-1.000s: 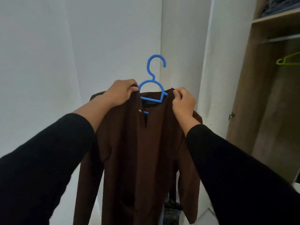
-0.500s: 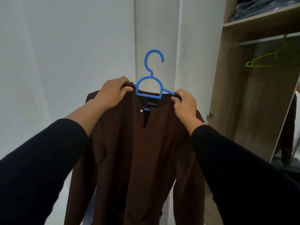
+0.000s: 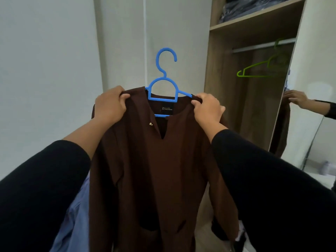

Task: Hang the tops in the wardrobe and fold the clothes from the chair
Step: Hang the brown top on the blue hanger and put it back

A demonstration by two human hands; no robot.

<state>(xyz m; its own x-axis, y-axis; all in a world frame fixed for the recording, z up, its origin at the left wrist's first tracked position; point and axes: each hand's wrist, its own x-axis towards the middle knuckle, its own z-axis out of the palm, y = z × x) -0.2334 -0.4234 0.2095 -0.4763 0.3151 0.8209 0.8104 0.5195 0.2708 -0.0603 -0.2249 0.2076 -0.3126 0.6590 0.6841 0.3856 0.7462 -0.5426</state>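
A long brown top (image 3: 154,170) hangs on a blue plastic hanger (image 3: 163,84) held up in front of me. My left hand (image 3: 110,105) grips the top's left shoulder. Over on the other shoulder, my right hand (image 3: 207,108) pinches the fabric over the hanger's arm. The hanger's hook sticks up free above the collar. To the right the wardrobe (image 3: 218,79) stands open, with a metal rail (image 3: 261,46) under its shelf and a green hanger (image 3: 261,70) hanging on the rail.
Dark folded clothes (image 3: 254,8) lie on the wardrobe's top shelf. A mirrored door (image 3: 309,106) at the right reflects a hand and the brown top. Light blue cloth (image 3: 76,215) shows low at the left behind the top. White walls fill the left side.
The view has swung right, so the open wardrobe, its rail and the green hanger now sit closer to the top. Both hands keep their hold on the shoulders.
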